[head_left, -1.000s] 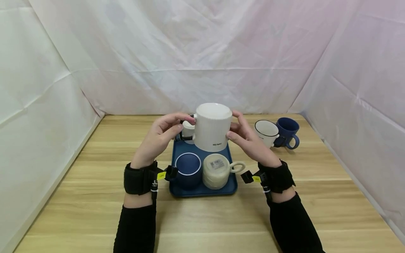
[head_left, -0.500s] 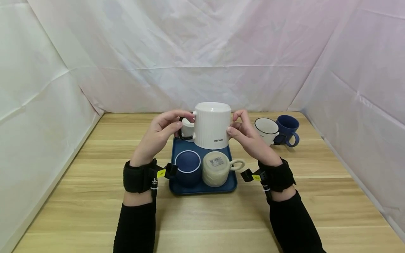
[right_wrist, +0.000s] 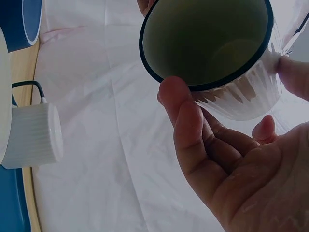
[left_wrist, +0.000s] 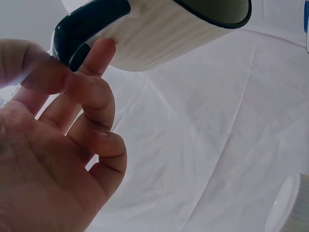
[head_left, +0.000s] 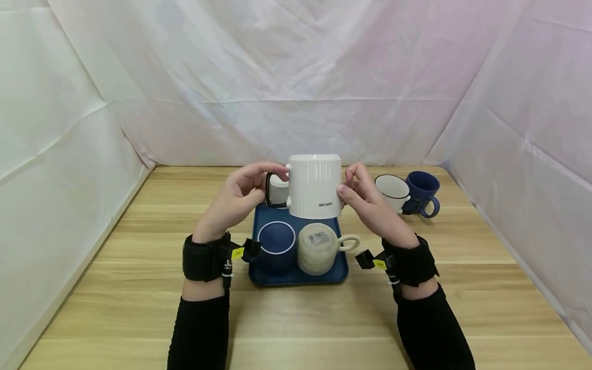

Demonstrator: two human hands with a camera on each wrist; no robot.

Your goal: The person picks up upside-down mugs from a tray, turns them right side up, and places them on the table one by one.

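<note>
Ribbed white mug [head_left: 314, 186] now tipped level and lower than before, inverted above blue tray [head_left: 298, 276], left hand [head_left: 236, 203] pinching its dark handle [head_left: 269, 190], right hand [head_left: 365, 205] gripping its side.

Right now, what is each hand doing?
Left hand: pinches the white mug by its dark handle.
Right hand: grips the mug's other side with its fingertips.

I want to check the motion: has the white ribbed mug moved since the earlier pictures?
Yes. The mug, held upside down by both hands, has come down slightly toward the tray; the gap above the beige cup is smaller.
</note>
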